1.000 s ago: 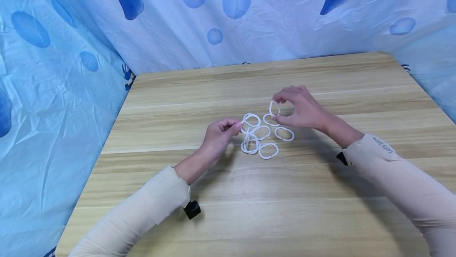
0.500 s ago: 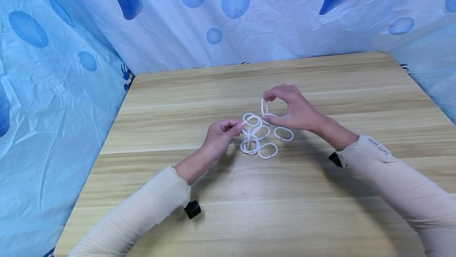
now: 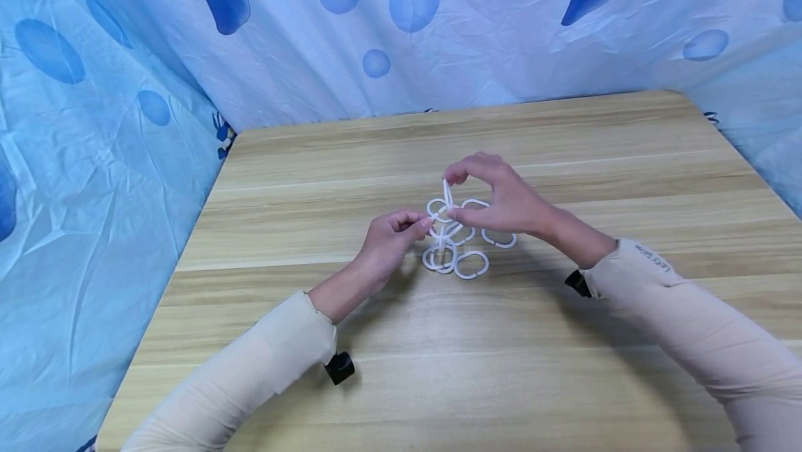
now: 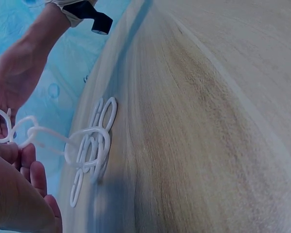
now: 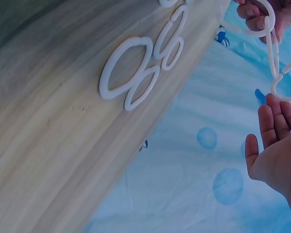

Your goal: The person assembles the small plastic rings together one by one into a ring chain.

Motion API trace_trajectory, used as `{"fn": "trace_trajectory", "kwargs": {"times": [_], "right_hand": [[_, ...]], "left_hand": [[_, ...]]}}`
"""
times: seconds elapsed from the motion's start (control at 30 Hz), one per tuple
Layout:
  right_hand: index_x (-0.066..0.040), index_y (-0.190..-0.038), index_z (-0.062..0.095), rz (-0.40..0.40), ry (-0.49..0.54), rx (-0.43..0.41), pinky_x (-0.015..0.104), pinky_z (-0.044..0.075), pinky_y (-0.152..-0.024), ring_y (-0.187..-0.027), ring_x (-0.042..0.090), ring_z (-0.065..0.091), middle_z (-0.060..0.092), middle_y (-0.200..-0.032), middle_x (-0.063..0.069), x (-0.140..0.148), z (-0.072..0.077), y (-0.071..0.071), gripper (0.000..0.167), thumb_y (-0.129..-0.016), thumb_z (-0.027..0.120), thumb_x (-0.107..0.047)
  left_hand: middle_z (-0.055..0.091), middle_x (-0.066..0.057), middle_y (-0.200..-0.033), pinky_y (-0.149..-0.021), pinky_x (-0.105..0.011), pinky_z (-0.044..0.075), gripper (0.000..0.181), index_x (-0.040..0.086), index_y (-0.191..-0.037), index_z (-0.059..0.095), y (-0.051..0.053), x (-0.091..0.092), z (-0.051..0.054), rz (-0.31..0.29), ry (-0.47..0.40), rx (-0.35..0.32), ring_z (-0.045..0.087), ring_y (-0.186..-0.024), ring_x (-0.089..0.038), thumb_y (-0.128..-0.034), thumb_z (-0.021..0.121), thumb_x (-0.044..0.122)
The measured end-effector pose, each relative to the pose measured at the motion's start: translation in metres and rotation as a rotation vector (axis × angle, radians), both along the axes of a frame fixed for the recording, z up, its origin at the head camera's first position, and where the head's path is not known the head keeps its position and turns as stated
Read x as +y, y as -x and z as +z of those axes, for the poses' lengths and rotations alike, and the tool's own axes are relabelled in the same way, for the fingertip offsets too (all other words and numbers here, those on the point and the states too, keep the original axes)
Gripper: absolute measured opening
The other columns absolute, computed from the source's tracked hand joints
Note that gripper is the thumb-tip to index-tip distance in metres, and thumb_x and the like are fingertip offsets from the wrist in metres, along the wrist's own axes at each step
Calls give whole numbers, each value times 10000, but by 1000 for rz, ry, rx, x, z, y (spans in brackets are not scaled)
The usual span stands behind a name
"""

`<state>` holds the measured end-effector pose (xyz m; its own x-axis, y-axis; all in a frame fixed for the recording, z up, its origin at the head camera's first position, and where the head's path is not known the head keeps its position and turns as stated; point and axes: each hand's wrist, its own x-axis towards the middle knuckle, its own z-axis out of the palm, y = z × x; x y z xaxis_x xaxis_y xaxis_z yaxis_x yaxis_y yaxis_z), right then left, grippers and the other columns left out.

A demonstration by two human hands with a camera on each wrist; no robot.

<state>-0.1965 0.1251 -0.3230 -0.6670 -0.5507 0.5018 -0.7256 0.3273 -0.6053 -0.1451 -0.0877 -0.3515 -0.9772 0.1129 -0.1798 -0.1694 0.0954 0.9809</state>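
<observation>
My left hand (image 3: 395, 236) pinches a white plastic C-shaped curtain ring between thumb and fingertips. In the left wrist view, linked rings (image 4: 52, 132) hang from it down to the pile on the table. My right hand (image 3: 504, 200) holds another curtain ring (image 3: 447, 191) upright between thumb and forefinger, close to the left hand's ring. A gap in the right hand's ring (image 5: 275, 87) shows in the right wrist view, next to the chain's ring. Whether the two are hooked together I cannot tell. The left fingertips partly hide the ring they pinch.
Several loose white rings lie on the wood-grain table (image 3: 401, 382), among them one in front (image 3: 466, 278) and one at the right (image 3: 501, 246). A blue patterned curtain (image 3: 301, 62) stands behind and beside the table. Black wrist cameras sit under both sleeves.
My right hand has moved left with its ring, from above the loose rings to the left hand, and the ring has turned edge-on. The left hand has stayed almost in place.
</observation>
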Motion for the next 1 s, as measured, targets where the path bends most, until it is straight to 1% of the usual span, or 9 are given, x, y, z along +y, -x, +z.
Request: {"fn": "trace_trajectory", "kwargs": {"times": [0.1, 0.2, 0.33, 0.4, 0.6, 0.77, 0.83, 1.0], "right_hand": [[-166, -1116, 649, 4, -5, -41, 412, 330, -949, -995, 127, 507, 617, -1014, -72, -2, 0, -2, 414, -741, 817, -213], [-187, -1129, 642, 5, -10, -98, 412, 337, -939, -1010, 127, 500, 612, -1031, -67, -4, 1, -4, 411, -754, 807, -217], [-198, -1140, 639, 17, -21, -153, 418, 331, -944, -1026, 134, 497, 615, -1051, -40, -7, 0, -7, 409, -763, 795, -217], [-193, -1138, 641, 28, -25, -157, 421, 326, -947, -1027, 145, 502, 617, -1054, -25, -8, -1, -7, 405, -763, 792, -212], [-172, -1135, 647, 59, -25, -143, 434, 314, -953, -1021, 181, 514, 620, -1047, 26, -11, -5, -7, 406, -753, 786, -178], [-157, -1137, 648, 80, -41, -125, 430, 309, -953, -1008, 209, 518, 610, -1028, -9, -10, -6, -7, 415, -743, 778, -154], [-154, -1141, 647, 85, -51, -126, 430, 307, -953, -1006, 200, 514, 604, -1026, -25, -10, -7, -7, 414, -745, 769, -155], [-104, -1141, 645, 109, -76, -138, 438, 313, -944, -995, 209, 514, 608, -1026, -13, -10, -6, -8, 411, -748, 749, -163]], "left_hand": [[646, -17, -866, -965, -429, 452, 203, -31, -1023, 682, 0, 0, 0, -8, 6, 3, 601, -927, -261, -912, 664, 138], [647, -19, -862, -959, -431, 454, 202, -29, -1015, 683, 0, 1, 0, -17, 11, 9, 599, -924, -252, -913, 663, 144], [642, -6, -845, -954, -439, 451, 201, -30, -1010, 685, 0, 1, 0, -26, 13, 14, 584, -854, -153, -909, 667, 142], [635, 3, -832, -956, -445, 446, 199, -31, -1009, 686, -1, 2, 1, -30, 14, 14, 570, -829, -120, -908, 667, 140], [635, 13, -825, -951, -434, 445, 194, -26, -1012, 692, -3, 1, 1, -35, 23, 11, 567, -825, -105, -907, 665, 136], [650, -3, -855, -940, -413, 454, 186, -13, -1017, 696, -4, 1, 1, -42, 28, -10, 571, -836, -107, -907, 665, 134], [657, -16, -873, -947, -419, 452, 183, -7, -1015, 697, -4, 0, 0, -47, 26, -17, 574, -842, -111, -905, 668, 136], [655, -7, -866, -950, -419, 448, 185, -6, -1019, 694, -4, 0, -1, -61, 35, -24, 572, -844, -113, -908, 665, 139]]}}
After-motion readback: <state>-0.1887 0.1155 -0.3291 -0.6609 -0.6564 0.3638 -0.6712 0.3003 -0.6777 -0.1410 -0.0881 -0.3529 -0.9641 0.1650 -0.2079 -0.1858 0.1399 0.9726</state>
